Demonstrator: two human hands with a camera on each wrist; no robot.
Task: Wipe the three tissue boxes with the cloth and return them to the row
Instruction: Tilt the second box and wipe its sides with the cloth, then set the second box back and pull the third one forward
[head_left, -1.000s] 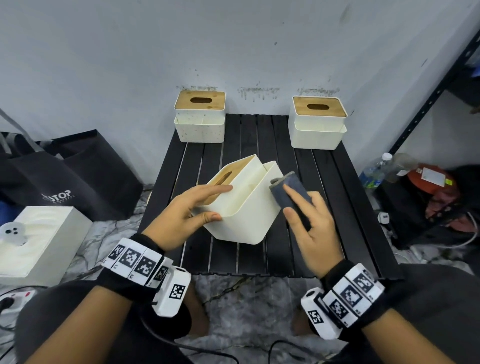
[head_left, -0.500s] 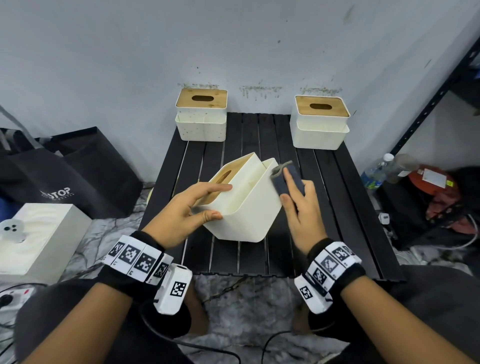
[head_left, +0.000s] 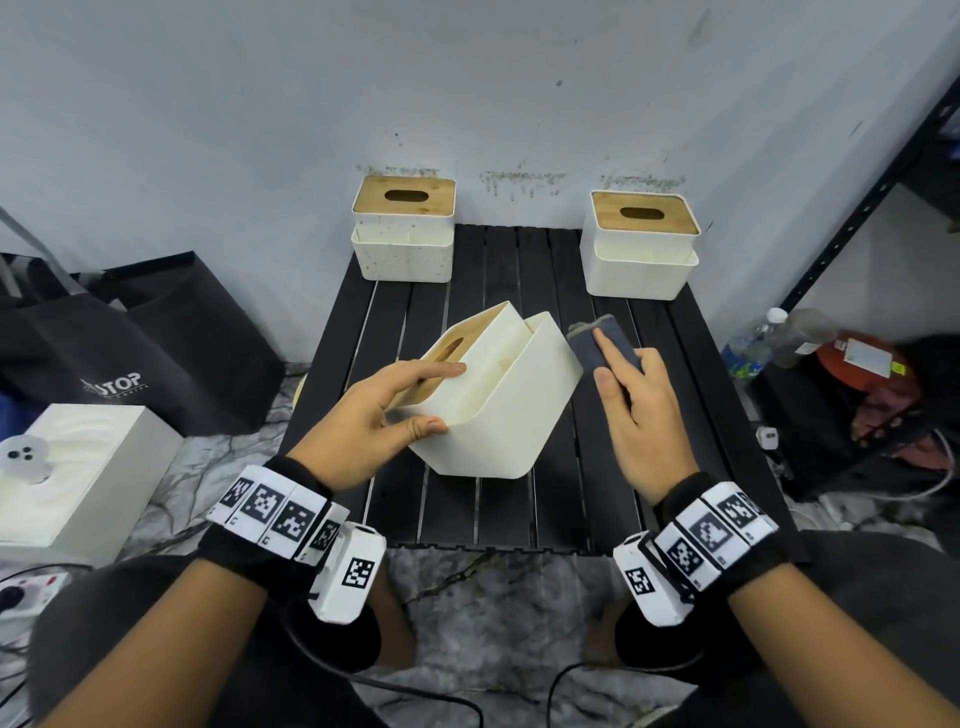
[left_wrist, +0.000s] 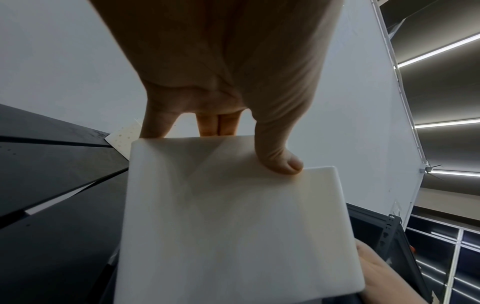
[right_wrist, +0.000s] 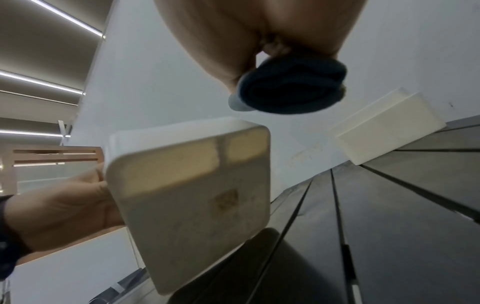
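A low black slatted worktop (head_left: 524, 291) stood against a pale grey wall (head_left: 467, 93), on a marbled grey floor (head_left: 498, 613), with a black metal shelving rack (head_left: 883, 192) to the right. Two cream tissue boxes with wooden lids stood at its back corners, the left box (head_left: 403, 228) speckled, the right box (head_left: 642, 244) plain, well apart with a gap between them. The third tissue box (head_left: 498, 405) was held tilted above the worktop's middle by the left hand (head_left: 363, 421), its grip holding the box with the thumb on the near side and fingers over the lid. The right hand (head_left: 639, 415) kept a folded dark blue cloth (head_left: 602, 345) pinched in its grip, just beside the box's right end; touching or apart could not be told.

Only the right wrist view showed the box's underside (right_wrist: 197, 205), which bore a faint yellowish square mark, and ceiling light strips. The left wrist view showed the thumb (left_wrist: 278, 156) pressed on a plain white face.

A black bag (head_left: 130, 358) at left read "STOP", its start hidden.
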